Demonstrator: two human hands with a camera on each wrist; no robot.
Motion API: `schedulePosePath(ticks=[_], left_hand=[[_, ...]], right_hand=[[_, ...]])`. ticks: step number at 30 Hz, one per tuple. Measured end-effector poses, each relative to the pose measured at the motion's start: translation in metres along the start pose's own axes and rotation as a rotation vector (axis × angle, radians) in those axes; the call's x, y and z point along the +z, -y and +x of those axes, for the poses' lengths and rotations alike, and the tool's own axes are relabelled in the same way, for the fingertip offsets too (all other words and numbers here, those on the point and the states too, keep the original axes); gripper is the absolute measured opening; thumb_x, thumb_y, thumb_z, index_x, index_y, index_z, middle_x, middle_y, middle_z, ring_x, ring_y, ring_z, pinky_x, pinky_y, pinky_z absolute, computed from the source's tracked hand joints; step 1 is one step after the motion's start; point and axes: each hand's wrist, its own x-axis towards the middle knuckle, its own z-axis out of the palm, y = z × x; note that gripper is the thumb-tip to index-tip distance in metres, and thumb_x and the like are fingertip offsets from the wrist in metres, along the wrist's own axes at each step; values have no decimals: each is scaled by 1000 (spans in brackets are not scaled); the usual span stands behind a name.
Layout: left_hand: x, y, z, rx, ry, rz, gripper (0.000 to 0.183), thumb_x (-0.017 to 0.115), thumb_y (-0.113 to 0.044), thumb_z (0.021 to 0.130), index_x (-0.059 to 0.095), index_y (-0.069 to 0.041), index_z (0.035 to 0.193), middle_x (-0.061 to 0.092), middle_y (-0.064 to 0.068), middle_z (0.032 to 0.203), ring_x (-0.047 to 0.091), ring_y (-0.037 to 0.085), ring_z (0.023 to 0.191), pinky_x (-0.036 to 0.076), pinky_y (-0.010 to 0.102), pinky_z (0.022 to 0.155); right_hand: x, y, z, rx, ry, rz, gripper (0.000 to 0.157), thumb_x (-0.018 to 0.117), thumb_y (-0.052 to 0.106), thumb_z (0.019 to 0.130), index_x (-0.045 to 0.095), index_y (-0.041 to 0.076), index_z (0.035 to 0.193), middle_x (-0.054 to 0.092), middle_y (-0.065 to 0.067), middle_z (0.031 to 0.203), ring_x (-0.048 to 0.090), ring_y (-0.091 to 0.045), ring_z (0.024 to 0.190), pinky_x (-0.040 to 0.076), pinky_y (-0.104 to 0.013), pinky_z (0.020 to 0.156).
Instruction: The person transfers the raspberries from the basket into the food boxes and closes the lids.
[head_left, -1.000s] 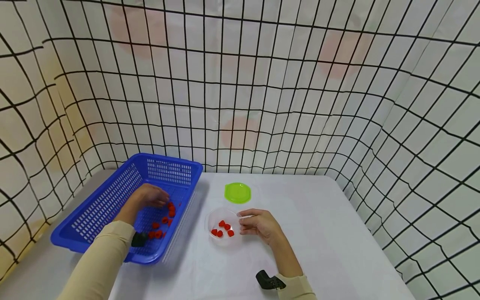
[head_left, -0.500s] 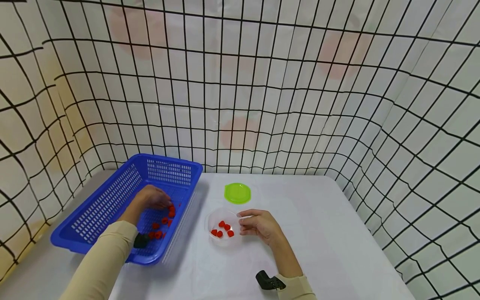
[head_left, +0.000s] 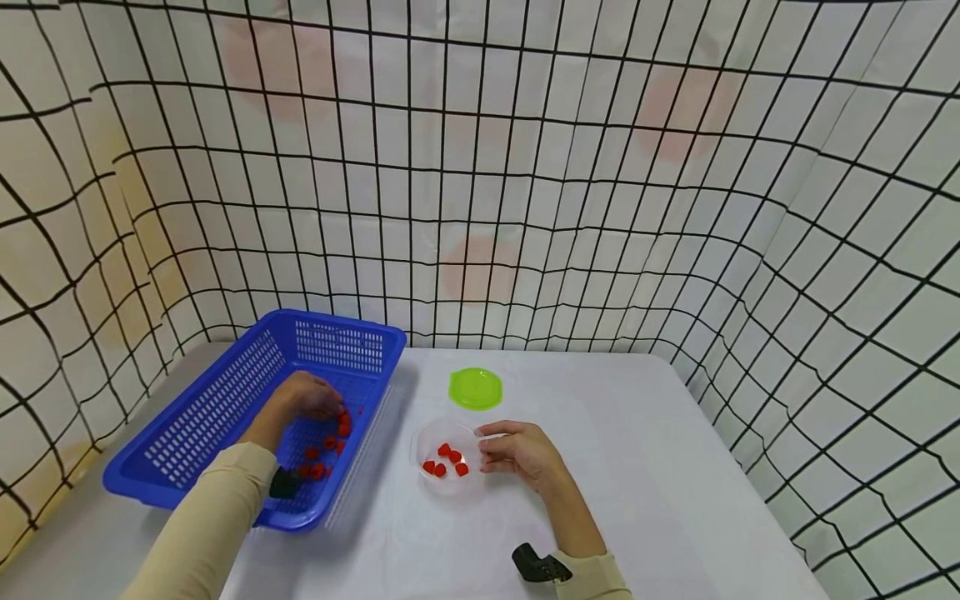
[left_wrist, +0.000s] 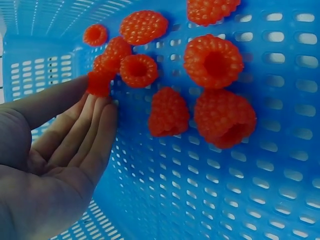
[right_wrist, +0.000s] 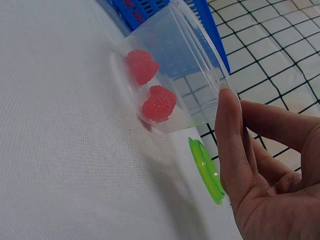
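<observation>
In the head view the left hand (head_left: 303,395) reaches down into the blue basket (head_left: 120,479), its fingertips at a line of raspberries (head_left: 344,430) that runs from the grip back toward the person; what it holds is hard to tell from here. The right hand (head_left: 528,454) holds the edge of a clear cup (head_left: 426,440), with five raspberries in it on the side away from the palm. Beyond the cup, further out than the right grip, the green lid (head_left: 476,389) lies on the white table (head_left: 615,433).

In the left wrist view the thumb and fingertips come together on one small red raspberry (left_wrist: 99,84), so the left grip is a pinch. More raspberries crowd right beside it, and others lie a little apart on the basket's slotted floor. To do this well, the pinch should be light, on the berry's sides, since it looks soft and hollow; lifting it straight up would avoid dragging its neighbours.

In the right wrist view the thumb and forefinger pinch the cup's rim, with raspberries low in the cup, well below the fingertips. A light hold at the edge seems enough to steady it; squeezing could flex the thin wall, and fingers are best kept out of the opening. No brand, label or writing can be read on basket, cup or lid.
</observation>
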Motion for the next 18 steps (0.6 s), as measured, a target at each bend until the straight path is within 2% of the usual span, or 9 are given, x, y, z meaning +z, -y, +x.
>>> schedulePosePath(ticks=[3, 10, 14, 18], left_hand=[[-2, 1, 0, -3, 12, -35, 21, 65, 0, 93, 70, 11, 110, 74, 8, 86, 71, 19, 79, 62, 40, 85], [-7, -5, -4, 16, 38, -122, 27, 58, 2, 97, 65, 14, 119, 75, 15, 98, 72, 20, 86, 61, 42, 89], [-10, -10, -6, 39, 44, -165, 28, 57, 0, 99, 65, 13, 121, 76, 15, 101, 74, 26, 95, 59, 45, 94], [-16, -19, -12, 80, 66, -257, 32, 60, -1, 98, 61, 15, 126, 76, 17, 106, 74, 29, 103, 56, 46, 100]], right_hand=[[1, 0, 0, 0, 2, 4, 30, 70, 5, 92, 68, -7, 119, 71, -9, 83, 69, -18, 66, 64, -35, 73], [2, 1, 1, 1, 1, 7, 30, 70, 5, 91, 69, -7, 118, 71, -10, 84, 69, -18, 65, 64, -35, 73], [2, 1, 1, -1, -2, 2, 30, 71, 6, 91, 69, -7, 118, 71, -9, 83, 69, -18, 65, 64, -35, 73], [2, 0, 1, -2, -4, -2, 31, 71, 6, 91, 68, -7, 119, 71, -9, 82, 68, -18, 65, 64, -35, 73]])
